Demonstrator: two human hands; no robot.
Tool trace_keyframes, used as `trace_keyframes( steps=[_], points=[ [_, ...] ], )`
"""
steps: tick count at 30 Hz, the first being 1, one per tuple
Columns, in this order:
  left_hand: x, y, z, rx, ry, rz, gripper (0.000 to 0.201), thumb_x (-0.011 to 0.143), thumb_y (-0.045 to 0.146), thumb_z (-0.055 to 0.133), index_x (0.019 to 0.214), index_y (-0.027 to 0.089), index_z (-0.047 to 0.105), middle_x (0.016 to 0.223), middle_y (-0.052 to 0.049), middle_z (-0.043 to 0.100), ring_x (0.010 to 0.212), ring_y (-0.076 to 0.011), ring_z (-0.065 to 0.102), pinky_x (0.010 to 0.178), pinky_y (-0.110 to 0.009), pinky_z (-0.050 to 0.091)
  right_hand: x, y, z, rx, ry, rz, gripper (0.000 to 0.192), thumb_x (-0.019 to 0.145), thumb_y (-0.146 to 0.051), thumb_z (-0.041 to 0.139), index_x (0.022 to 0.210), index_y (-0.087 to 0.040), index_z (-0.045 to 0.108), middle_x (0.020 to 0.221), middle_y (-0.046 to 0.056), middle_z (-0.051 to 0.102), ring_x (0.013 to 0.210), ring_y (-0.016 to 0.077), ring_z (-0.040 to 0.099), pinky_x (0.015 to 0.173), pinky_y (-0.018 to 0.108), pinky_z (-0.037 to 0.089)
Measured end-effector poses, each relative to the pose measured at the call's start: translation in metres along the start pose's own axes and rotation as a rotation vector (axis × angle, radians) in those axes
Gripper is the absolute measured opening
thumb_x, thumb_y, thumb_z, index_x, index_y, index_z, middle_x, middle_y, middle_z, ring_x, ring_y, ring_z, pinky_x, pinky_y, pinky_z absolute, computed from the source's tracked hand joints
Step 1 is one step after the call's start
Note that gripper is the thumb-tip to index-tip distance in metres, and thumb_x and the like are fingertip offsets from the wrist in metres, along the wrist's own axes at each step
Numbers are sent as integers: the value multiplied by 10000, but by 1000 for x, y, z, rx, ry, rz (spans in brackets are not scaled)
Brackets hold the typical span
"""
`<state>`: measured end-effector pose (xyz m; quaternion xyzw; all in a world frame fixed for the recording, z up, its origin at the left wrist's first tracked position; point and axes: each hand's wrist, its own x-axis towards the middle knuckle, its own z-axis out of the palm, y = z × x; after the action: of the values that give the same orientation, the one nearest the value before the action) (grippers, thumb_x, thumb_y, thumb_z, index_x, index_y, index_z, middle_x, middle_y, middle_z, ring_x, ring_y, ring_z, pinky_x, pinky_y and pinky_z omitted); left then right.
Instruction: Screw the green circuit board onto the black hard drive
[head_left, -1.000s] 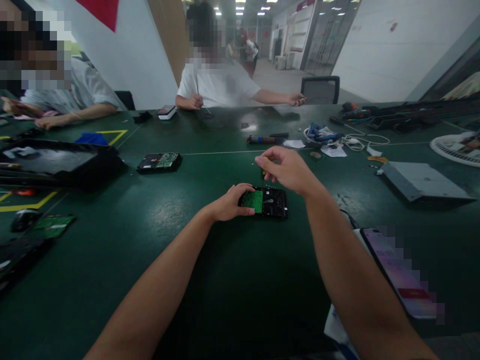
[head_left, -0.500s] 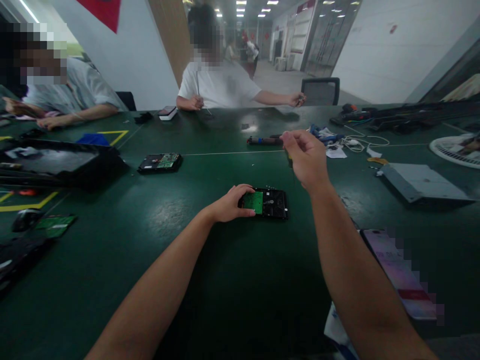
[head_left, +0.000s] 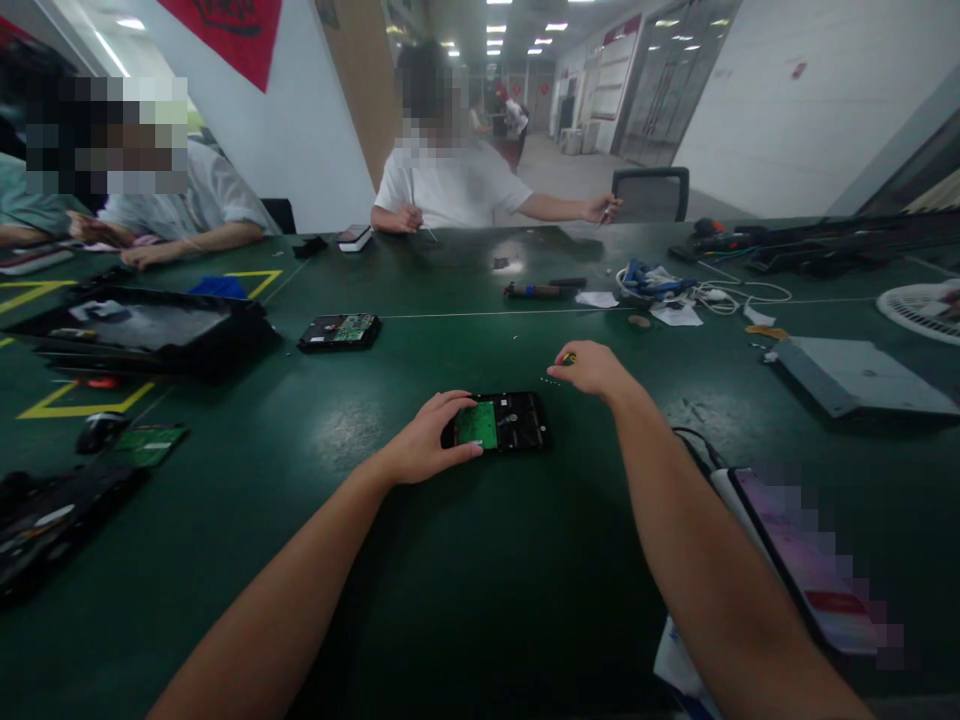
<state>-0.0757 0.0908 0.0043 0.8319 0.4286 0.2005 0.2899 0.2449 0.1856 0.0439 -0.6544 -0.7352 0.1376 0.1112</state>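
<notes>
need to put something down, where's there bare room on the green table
Bare tabletop lies between the left hand and the loose circuit board, and on the wearer's side of the held hard drive. Crowded: around the black casing at left and the cables beyond the right hand.

this looks like an office space used as an electronics workshop. a mesh-backed chair (head_left: pixel 651 195), glass doors (head_left: pixel 666 90) and rows of ceiling lights (head_left: pixel 556 27) down a long room belong to an office. the broad green table (head_left: pixel 420 600) says workshop — on it lie a hard drive (head_left: pixel 523 420), a second drive (head_left: pixel 341 331) with its circuitry showing, a loose green circuit board (head_left: pixel 154 445), tangled cables (head_left: pixel 652 281) and a flat grey metal case (head_left: pixel 862 375) — and people (head_left: pixel 457 185) are at its far edge.
</notes>
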Motion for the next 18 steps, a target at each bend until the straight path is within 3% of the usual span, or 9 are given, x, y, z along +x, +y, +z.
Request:
trace_keyframes(
  steps=[8,18],
  points=[
    [-6,-23,-11,63,100,-83,709,877,603,690,1457,236,512,1570,-124,453,1465,-345,426,1223,-568,371,8,-2,25,-45,-12,-18,202,869,-362,756,989,-202,786,1103,129,767,1034,292,703,882,380,515],
    [-7,-26,-9,56,143,-95,709,886,598,672,1478,251,496,1573,-124,444,1478,-351,409,1225,-577,367,11,-6,42,-69,1,29,127,909,-293,710,994,-240,790,1088,79,770,1009,242,703,853,319,489]
  ],
)
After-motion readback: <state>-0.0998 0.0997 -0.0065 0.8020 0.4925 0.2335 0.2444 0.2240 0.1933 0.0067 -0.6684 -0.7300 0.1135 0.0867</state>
